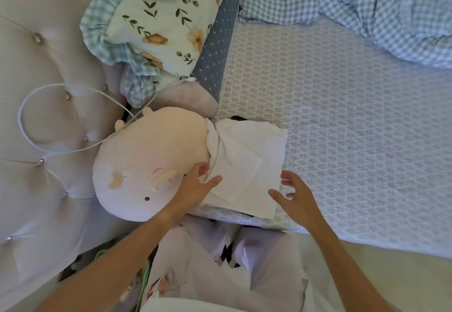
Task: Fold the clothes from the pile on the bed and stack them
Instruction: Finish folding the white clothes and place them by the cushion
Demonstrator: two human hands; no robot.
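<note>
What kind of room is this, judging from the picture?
Most likely a bedroom: a bed with a patterned sheet, a tufted headboard, pillows and a checked duvet.

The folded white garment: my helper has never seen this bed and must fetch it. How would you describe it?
Start at the big pink plush toy by the tufted headboard. Right beside it, on the patterned sheet at the near bed edge, lies the folded white garment, between both open hands. It is the only plain white, flat, squared piece; the surrounding bedding is patterned.
</note>
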